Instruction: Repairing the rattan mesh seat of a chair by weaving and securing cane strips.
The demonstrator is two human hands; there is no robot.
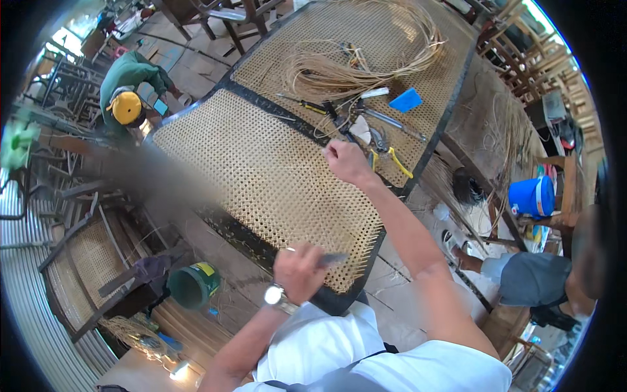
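Observation:
A panel of woven cane webbing (261, 157) in a black frame (245, 238) lies in front of me. My left hand (299, 271), with a ring and a wristwatch, is closed around a short grey blade (334, 259) over the panel's near edge; the blade is slightly blurred. Farther off, my right hand (348, 162) is closed by the dark crossbar, fingertips low over the webbing. What it pinches is too small to make out. Beside it lie yellow-handled snips (392, 157), a white wedge-shaped piece (360, 129) and a yellow-and-black screwdriver (304, 103).
Loose cane strands (326, 75) are coiled on the far panel, near a blue block (406, 100). A green bucket (194, 285) stands at left, a blue cooler (532, 196) at right. One person in green (130, 78) bends at far left; another person's leg (535, 277) shows at right.

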